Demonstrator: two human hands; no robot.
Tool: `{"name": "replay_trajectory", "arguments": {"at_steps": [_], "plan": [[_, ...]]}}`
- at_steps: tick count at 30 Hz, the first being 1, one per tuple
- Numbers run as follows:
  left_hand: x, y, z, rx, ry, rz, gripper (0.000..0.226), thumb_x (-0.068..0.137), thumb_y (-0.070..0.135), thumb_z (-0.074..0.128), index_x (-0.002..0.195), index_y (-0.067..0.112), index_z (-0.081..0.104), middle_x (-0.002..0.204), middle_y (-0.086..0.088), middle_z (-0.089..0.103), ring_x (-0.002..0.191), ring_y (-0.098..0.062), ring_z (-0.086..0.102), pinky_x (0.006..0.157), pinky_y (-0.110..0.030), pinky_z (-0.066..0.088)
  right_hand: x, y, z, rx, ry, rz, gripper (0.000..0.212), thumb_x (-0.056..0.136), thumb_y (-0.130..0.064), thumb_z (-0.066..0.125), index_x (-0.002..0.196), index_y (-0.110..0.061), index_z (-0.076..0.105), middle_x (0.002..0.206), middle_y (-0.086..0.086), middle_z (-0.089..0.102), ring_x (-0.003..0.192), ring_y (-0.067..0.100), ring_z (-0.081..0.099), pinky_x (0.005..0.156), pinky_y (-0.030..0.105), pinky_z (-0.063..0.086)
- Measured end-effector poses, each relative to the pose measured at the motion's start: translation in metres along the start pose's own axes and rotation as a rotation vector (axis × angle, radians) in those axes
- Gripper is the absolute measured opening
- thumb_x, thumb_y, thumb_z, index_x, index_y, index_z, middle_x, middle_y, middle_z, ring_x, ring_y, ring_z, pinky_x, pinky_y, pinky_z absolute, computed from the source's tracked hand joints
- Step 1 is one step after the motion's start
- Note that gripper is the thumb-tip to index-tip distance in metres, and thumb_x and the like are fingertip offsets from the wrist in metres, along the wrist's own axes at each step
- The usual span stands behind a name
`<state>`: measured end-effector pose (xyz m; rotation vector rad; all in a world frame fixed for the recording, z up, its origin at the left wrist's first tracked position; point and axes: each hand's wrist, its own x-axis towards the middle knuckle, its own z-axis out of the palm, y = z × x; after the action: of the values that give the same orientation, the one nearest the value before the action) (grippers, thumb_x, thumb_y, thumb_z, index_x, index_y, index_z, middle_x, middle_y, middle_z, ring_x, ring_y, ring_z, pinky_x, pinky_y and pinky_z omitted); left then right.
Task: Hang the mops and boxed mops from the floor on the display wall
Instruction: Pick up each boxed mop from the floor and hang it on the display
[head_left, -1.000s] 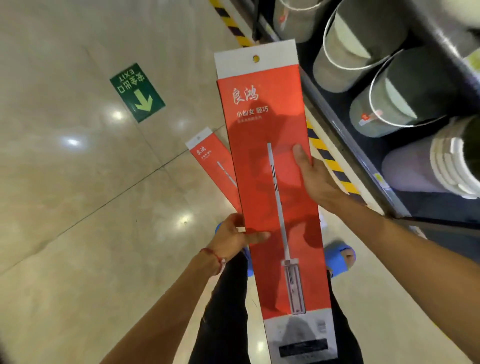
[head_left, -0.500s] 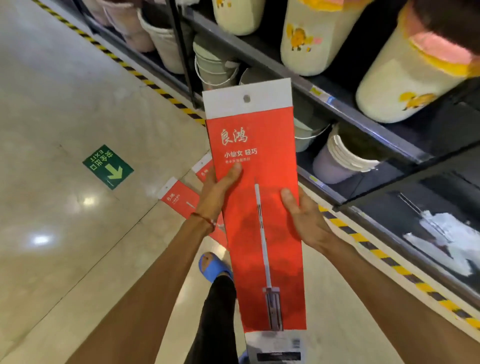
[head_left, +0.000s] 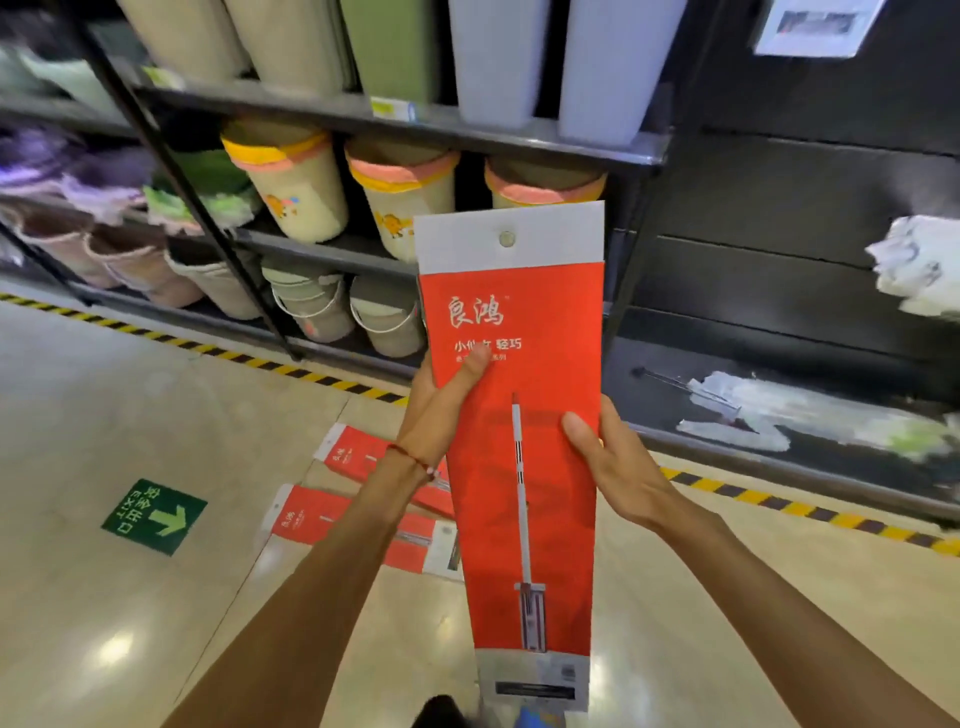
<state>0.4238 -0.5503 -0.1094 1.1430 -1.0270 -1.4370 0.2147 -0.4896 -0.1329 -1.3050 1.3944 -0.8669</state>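
Holding a red boxed mop (head_left: 519, 467) upright at centre frame, the person's left hand (head_left: 441, 405) grips its left edge, thumb on the front; the right hand (head_left: 613, 467) clasps the right edge. Two more boxed mops (head_left: 337, 519) lie on the floor (head_left: 156, 415), lower left. Judged mid-carry: next, its hanging hole (head_left: 506, 239) must meet a hook on the display wall (head_left: 779, 234), right.

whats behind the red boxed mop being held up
Behind the held boxed mop: a cream bin with a pink rim, its lower part covered, and two boxed mops on the floor, their right ends covered.
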Motion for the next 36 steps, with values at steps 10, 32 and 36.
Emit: {"name": "replay_trajectory", "arguments": {"at_steps": [10, 32, 36], "plan": [[-0.034, 0.069, 0.051, 0.004, -0.232, 0.153, 0.067, 0.074, 0.053, 0.079, 0.128, 0.015, 0.066, 0.122, -0.007, 0.076, 0.113, -0.029, 0.072, 0.101, -0.051, 0.056, -0.09, -0.069, -0.041, 0.045, 0.231, -0.151, 0.076, 0.091, -0.061, 0.067, 0.155, -0.035, 0.035, 0.145, -0.017, 0.057, 0.124, -0.002, 0.061, 0.1, 0.029, 0.057], [-0.032, 0.222, 0.178, 0.329, -0.359, 0.444, 0.057, 0.077, 0.072, 0.073, 0.104, 0.023, 0.08, 0.1, 0.006, 0.081, 0.096, -0.016, 0.078, 0.091, -0.041, 0.061, -0.088, -0.268, -0.189, 0.23, 0.719, -0.658, 0.045, 0.084, -0.043, 0.072, 0.121, -0.018, 0.071, 0.116, 0.002, 0.077, 0.105, 0.021, 0.075, 0.095, 0.05, 0.06], [-0.02, 0.257, 0.228, 0.355, -0.275, 0.533, 0.059, 0.076, 0.075, 0.072, 0.102, 0.023, 0.08, 0.097, 0.008, 0.081, 0.092, -0.012, 0.078, 0.084, -0.031, 0.061, -0.075, -0.301, -0.246, 0.219, 0.669, -0.727, 0.038, 0.084, -0.044, 0.073, 0.114, -0.021, 0.073, 0.112, 0.001, 0.079, 0.102, 0.022, 0.076, 0.095, 0.053, 0.06]]}}
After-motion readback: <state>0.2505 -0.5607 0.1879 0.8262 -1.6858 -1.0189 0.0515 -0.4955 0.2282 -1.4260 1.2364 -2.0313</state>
